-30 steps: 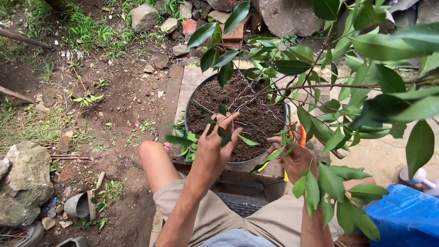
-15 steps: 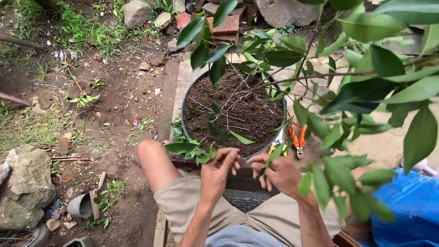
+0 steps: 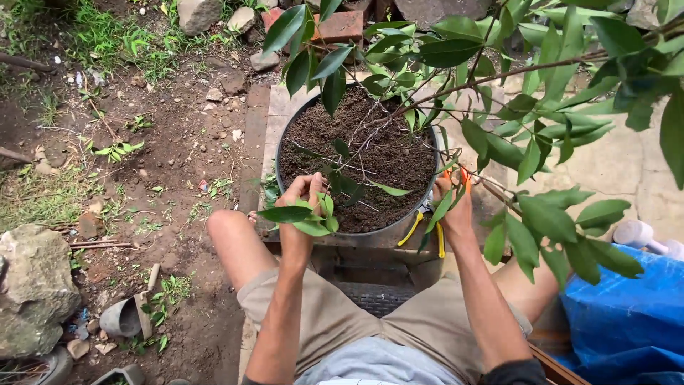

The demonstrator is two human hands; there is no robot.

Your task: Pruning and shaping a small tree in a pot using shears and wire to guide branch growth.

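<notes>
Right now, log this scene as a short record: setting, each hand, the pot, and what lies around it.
setting: outdoors, bare soil ground, person seated behind a pot
left hand: at the pot's near rim, touching a leafy twig
right hand: at the pot's right rim, by orange-handled pruners; grip hidden by leaves
pot: round, dark, filled with soil, thin bare stems across it
yellow-handled tool: against the pot's near rim
branch: leafy, reaching over the pot from the right
around: large rock left, blue sheet right

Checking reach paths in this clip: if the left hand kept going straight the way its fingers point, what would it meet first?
The left hand points up and away, over the near rim of the black pot. Going straight on, it would probably first meet the thin leafy twigs above the soil, though depth is unclear from this one view.
</notes>
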